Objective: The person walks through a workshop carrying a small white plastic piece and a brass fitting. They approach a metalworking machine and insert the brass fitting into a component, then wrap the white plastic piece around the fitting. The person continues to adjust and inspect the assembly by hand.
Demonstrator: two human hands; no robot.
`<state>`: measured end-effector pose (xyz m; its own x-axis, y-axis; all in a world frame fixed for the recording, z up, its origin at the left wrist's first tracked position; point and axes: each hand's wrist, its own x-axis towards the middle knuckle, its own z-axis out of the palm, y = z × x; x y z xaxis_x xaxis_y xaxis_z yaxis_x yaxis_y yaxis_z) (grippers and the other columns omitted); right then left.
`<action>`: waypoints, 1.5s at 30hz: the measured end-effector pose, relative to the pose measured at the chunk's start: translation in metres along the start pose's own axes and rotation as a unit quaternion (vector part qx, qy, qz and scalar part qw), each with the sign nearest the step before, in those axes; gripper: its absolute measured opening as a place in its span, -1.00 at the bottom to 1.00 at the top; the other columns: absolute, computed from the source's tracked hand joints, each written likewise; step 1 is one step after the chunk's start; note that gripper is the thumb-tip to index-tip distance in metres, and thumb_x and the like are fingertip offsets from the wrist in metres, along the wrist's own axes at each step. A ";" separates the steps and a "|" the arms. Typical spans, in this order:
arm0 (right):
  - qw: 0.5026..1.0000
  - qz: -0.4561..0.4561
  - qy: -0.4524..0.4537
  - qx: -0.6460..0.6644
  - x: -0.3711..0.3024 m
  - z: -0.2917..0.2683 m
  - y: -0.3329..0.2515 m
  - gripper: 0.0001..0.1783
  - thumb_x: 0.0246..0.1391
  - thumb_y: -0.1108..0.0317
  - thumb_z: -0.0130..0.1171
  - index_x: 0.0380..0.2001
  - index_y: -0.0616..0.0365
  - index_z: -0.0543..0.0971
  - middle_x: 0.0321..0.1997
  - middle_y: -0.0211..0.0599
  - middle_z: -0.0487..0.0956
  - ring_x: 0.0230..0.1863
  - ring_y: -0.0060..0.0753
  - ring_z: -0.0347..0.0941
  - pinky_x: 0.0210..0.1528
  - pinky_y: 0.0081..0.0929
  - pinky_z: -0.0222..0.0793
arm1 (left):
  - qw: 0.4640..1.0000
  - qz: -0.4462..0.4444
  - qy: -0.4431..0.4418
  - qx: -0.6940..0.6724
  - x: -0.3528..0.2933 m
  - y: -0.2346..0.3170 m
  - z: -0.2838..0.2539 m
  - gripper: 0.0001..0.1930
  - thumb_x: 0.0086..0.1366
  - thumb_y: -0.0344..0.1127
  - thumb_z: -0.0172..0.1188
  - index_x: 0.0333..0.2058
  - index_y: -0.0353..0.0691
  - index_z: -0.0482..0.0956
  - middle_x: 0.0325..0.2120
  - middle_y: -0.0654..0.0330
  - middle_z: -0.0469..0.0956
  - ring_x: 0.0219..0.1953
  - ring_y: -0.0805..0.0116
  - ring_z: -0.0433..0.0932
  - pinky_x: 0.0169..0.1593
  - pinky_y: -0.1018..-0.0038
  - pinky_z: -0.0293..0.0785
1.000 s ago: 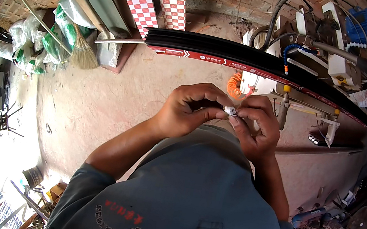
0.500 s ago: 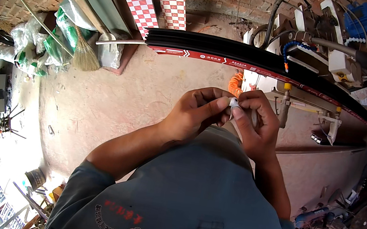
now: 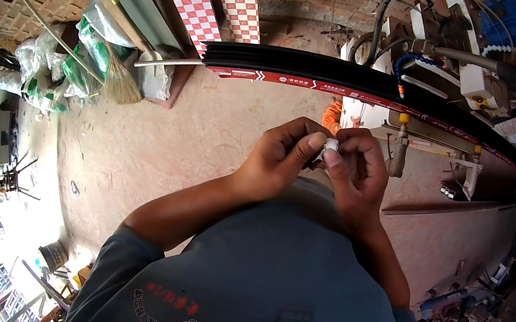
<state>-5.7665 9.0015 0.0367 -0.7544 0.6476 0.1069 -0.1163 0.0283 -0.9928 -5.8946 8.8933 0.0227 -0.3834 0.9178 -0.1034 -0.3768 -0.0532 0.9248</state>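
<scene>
floor (image 3: 144, 141) | pale | on it: straw broom (image 3: 122, 78), plastic bags (image 3: 89, 55), small scrap (image 3: 74, 188)

Left hand (image 3: 275, 163) and right hand (image 3: 361, 183) sit close together, fingers (image 3: 360, 140) curled, thumbs (image 3: 337, 170) extended.

The person's left hand (image 3: 277, 159) and right hand (image 3: 361, 178) pinch a small white piece (image 3: 332, 144) between them; from it, an orange coil (image 3: 331, 116) sits at twelve o'clock, black strips (image 3: 315, 69) beyond, a straw broom (image 3: 122, 78) at nine.
</scene>
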 end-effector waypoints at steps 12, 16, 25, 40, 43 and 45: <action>0.996 -0.040 0.000 -0.083 0.004 -0.002 -0.009 -0.78 0.18 0.52 0.21 -0.09 0.25 0.57 -0.11 -0.23 0.52 -0.09 -0.39 0.49 0.00 -0.48 0.39 | 0.988 0.082 -0.052 0.121 0.002 0.016 0.002 -0.74 0.57 -0.28 -0.12 -0.12 -0.38 0.44 -0.37 0.22 0.49 -0.31 0.53 0.41 -0.20 0.52 0.40; 0.995 -0.021 -0.017 -0.092 0.002 -0.002 -0.009 -0.78 0.19 0.52 0.20 -0.09 0.26 0.56 -0.11 -0.25 0.52 -0.07 -0.40 0.49 0.01 -0.49 0.39 | 0.989 0.022 -0.076 0.125 0.000 0.013 -0.006 -0.70 0.56 -0.15 -0.09 -0.04 -0.32 0.37 -0.34 0.30 0.44 -0.26 0.57 0.36 -0.17 0.57 0.35; 0.991 -0.032 0.010 -0.131 -0.002 0.010 -0.013 -0.81 0.17 0.54 0.21 -0.16 0.25 0.47 -0.12 -0.22 0.49 -0.14 -0.38 0.46 -0.06 -0.48 0.38 | 0.994 -0.032 0.030 -0.104 -0.001 -0.003 0.006 -0.67 0.58 -0.05 -0.15 -0.12 -0.20 0.41 -0.37 0.36 0.43 -0.35 0.64 0.36 -0.25 0.61 0.36; 0.957 -0.160 -0.001 -0.243 0.000 0.006 -0.016 -0.88 0.10 0.51 0.26 -0.29 0.20 0.52 -0.09 -0.11 0.45 -0.13 -0.22 0.46 -0.12 -0.40 0.42 | 0.987 -0.042 0.017 -0.153 -0.004 -0.012 0.007 -0.62 0.58 0.02 -0.21 -0.19 -0.14 0.42 -0.41 0.37 0.40 -0.41 0.62 0.34 -0.31 0.62 0.36; 0.947 -0.180 0.005 -0.265 -0.001 0.006 -0.014 -0.88 0.10 0.51 0.27 -0.30 0.21 0.54 -0.08 -0.11 0.44 -0.12 -0.22 0.45 -0.12 -0.40 0.42 | 0.994 -0.023 0.011 -0.110 -0.003 -0.010 0.010 -0.62 0.59 0.02 -0.23 -0.20 -0.14 0.42 -0.42 0.39 0.38 -0.42 0.65 0.30 -0.34 0.63 0.31; 0.940 -0.190 0.004 -0.284 -0.004 0.006 -0.015 -0.88 0.09 0.51 0.28 -0.29 0.21 0.54 -0.09 -0.11 0.43 -0.12 -0.23 0.45 -0.12 -0.40 0.42 | 0.997 0.001 0.018 -0.080 -0.001 -0.010 0.013 -0.62 0.59 0.01 -0.23 -0.21 -0.15 0.41 -0.42 0.41 0.37 -0.42 0.66 0.27 -0.35 0.63 0.29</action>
<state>-5.7661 8.9938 0.0517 -0.7234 0.5132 0.4618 -0.0117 0.6597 -0.7515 -5.8791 8.8981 0.0181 -0.4134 0.9029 -0.1178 -0.5040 -0.1192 0.8554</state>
